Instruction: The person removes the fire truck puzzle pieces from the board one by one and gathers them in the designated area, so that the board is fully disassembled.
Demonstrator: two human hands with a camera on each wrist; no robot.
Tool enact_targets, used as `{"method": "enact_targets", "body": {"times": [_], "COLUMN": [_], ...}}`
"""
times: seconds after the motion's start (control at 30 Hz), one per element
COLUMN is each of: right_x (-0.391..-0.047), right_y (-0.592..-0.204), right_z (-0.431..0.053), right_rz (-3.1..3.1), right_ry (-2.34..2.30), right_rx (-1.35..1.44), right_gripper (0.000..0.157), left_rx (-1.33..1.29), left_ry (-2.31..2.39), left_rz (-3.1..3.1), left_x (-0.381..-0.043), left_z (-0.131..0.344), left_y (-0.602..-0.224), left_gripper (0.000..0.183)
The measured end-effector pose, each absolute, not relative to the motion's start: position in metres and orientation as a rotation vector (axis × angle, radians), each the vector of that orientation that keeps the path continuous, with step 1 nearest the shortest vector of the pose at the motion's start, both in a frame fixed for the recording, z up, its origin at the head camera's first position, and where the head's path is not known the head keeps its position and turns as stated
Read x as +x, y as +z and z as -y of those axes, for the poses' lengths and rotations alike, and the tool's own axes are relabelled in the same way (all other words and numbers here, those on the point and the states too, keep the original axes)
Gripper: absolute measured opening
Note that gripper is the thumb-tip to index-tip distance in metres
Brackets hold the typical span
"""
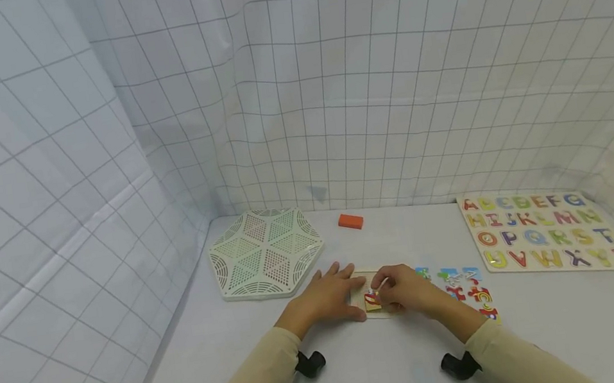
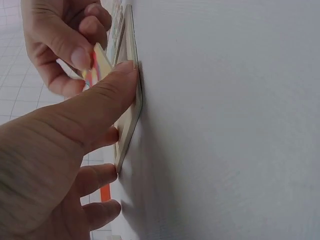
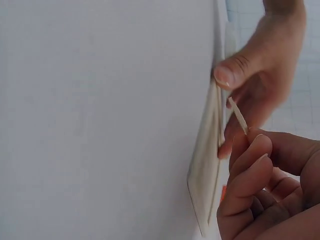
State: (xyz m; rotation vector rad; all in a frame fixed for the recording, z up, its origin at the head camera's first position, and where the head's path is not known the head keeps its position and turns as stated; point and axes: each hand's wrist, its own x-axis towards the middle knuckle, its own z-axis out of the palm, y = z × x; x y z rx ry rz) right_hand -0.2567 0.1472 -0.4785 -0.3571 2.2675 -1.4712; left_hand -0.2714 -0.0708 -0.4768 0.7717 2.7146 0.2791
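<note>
A small wooden puzzle tray (image 3: pixel 202 160) lies flat on the white table, partly covered by both hands. My left hand (image 1: pixel 327 297) is spread at its left side, thumb on the near rim and other fingertips along the edge. Between thumb and fingers, my right hand (image 1: pixel 406 288) pinches a thin wooden puzzle piece (image 2: pixel 102 64) with a red and yellow print. In the right wrist view the piece (image 3: pixel 238 116) is tilted and held just over the tray. Several colourful jigsaw pieces (image 1: pixel 480 293) lie loose to the right of the right hand.
An alphabet board (image 1: pixel 551 235) with coloured letters lies at the right. Back left is a pale hexagonal perforated board (image 1: pixel 266 253). An orange block (image 1: pixel 350 221) sits behind the tray. White grid-lined cloth (image 1: pixel 364 93) walls off the back and sides.
</note>
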Motion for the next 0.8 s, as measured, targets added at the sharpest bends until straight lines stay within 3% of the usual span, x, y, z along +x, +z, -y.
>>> {"method": "enact_targets", "body": {"times": [0.53, 0.8], "right_x": [-0.246, -0.234], "right_y": [-0.467, -0.477], "right_z": [-0.25, -0.262], "right_rz": [-2.319, -2.197], "right_ry": [-1.486, -1.482], "right_rx": [-0.201, -0.22], "right_gripper": [0.021, 0.024], "left_rx": [0.75, 0.737], "left_ry": [0.2, 0.213], "left_rz": [-2.739, -2.727], "left_x": [-0.271, -0.267], "left_z": [0.065, 0.064], "left_y": [-0.476, -0.472], "left_gripper": [0.078, 0.078]}}
